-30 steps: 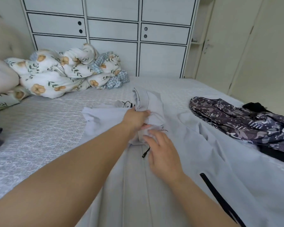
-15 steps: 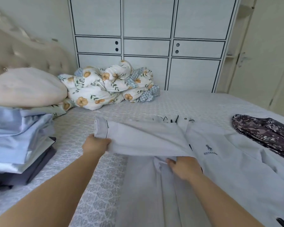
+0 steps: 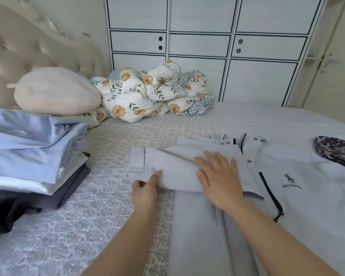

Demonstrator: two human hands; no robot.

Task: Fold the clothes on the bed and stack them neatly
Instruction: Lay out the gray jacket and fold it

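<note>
The step in hand looks like laying a sleeve across the body of the pale grey zip-front jacket [image 3: 287,196], which lies spread on the patterned grey bedspread [image 3: 88,226]. The right hand [image 3: 219,180] presses flat, fingers straight and spread, on the folded-over grey sleeve [image 3: 173,166]. Just to its left, the left hand [image 3: 145,188] pinches the sleeve's near edge by the cuff between thumb and fingers. Next, I judge, the sleeve needs smoothing and the other side folding in to match.

Right of the right hand, the chest carries a dark horse-and-rider emblem [image 3: 289,178] above lettering that seems to read "BETBA…"; the end is unclear. Well left of the left hand sits a stack of folded blue and dark garments [image 3: 32,156]; far right lies a dark patterned garment [image 3: 337,152].
</note>
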